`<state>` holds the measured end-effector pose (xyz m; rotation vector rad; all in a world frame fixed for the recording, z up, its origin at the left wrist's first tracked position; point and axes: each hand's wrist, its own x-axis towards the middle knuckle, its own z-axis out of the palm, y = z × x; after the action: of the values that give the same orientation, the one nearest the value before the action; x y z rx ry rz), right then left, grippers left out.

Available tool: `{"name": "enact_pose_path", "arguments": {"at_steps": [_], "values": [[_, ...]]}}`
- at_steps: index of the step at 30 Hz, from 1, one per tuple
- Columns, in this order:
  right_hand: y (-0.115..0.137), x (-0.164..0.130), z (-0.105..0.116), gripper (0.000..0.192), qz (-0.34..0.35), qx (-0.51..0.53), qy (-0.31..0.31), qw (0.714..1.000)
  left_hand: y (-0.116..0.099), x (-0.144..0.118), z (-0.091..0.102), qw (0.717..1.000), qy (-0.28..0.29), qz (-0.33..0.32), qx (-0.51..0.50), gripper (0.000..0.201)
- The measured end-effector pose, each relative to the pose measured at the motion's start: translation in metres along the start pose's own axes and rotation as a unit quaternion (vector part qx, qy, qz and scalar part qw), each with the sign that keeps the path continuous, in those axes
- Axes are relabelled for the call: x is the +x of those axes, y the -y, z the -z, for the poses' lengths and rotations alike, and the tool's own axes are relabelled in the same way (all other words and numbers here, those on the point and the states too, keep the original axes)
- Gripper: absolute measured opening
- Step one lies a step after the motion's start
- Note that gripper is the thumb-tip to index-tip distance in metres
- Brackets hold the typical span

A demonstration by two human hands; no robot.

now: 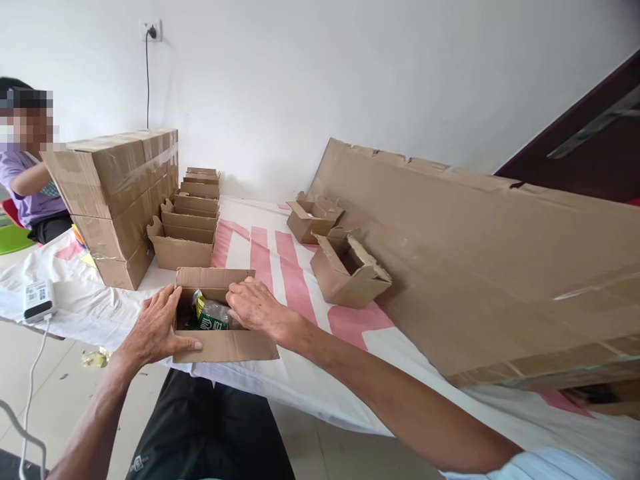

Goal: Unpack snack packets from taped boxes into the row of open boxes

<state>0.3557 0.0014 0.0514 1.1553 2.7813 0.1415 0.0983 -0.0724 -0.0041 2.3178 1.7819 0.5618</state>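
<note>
An opened cardboard box (225, 348) stands at the near edge of the table, its front and back long flaps spread outward. Inside lies a clear plastic bag with green and yellow print (213, 319). My left hand (153, 327) grips the box's left side, thumb lying over the front flap and fingers along the left wall. Curled over the right side is my right hand (257, 307), its fingertips at the box's inner edge. The right wall is partly hidden under that hand.
Stacked taped cartons (120, 200) stand at the left, beside a row of open boxes (185, 250). Two more open boxes (350, 283) sit right, before a large leaning cardboard sheet (480, 267). A white power strip (39, 300) lies far left; a person (35, 180) sits beyond the cartons.
</note>
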Motion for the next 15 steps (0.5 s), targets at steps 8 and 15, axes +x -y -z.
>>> {"name": "enact_pose_path", "arguments": {"at_steps": [8, 15], "values": [[-0.016, 0.025, -0.017, 0.017, -0.005, 0.095, 0.104, 0.990, 0.009, -0.001, -0.012, 0.995, -0.013, 0.007, -0.096, 0.117], [-0.033, 0.028, -0.033, 0.021, 0.012, 0.171, 0.094, 0.981, 0.015, -0.004, -0.016, 0.987, -0.010, 0.026, -0.160, 0.120]]}}
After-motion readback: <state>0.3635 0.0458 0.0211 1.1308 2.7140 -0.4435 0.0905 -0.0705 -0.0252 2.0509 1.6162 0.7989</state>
